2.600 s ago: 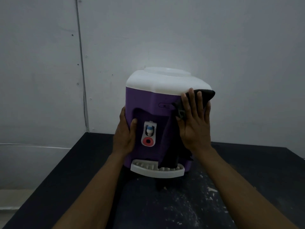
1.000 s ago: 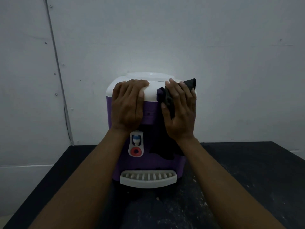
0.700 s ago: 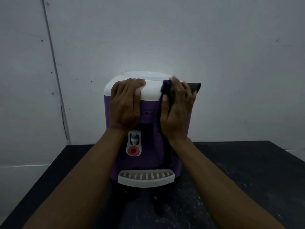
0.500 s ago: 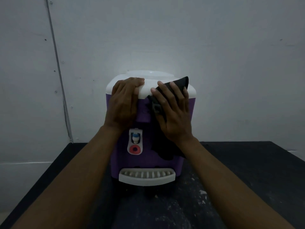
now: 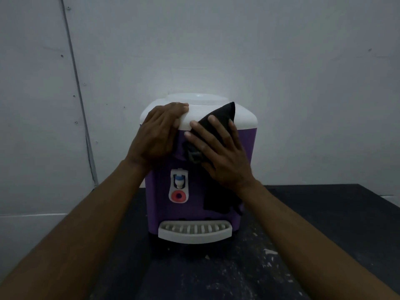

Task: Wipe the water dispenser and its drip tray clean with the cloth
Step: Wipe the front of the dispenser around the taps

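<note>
- Water dispenser (image 5: 159, 204): one, purple body with a white lid (image 5: 245, 120), standing upright on a dark table (image 5: 329, 226) with a pale wall (image 5: 216, 50) behind it.
- Drip tray (image 5: 194, 232): one, pale and slotted, jutting from the bottom front edge of the dispenser; nothing lies on it and neither hand touches it.
- Cloth (image 5: 224, 113): one, black, spread over the front right of the dispenser. Its top corner reaches up onto the lid and its lower end hangs down the purple front, ending above the tray.
- Right hand (image 5: 218, 156): flat, fingers spread and straight, pressing the cloth against the dispenser where the lid meets the body.
- Left hand (image 5: 155, 135): flat on the front left of the dispenser, palm on the purple body, fingers laid over the lid's edge; it holds nothing.
- Tap panel (image 5: 178, 186): one, white, on the front of the dispenser between the two wrists, with one blue tap and one red button (image 5: 178, 195).
- Open room: bare tabletop lies left and right of the dispenser, wider on the right, and in front of the tray, where it is flecked with white marks. The table's left edge runs close to the left forearm.
</note>
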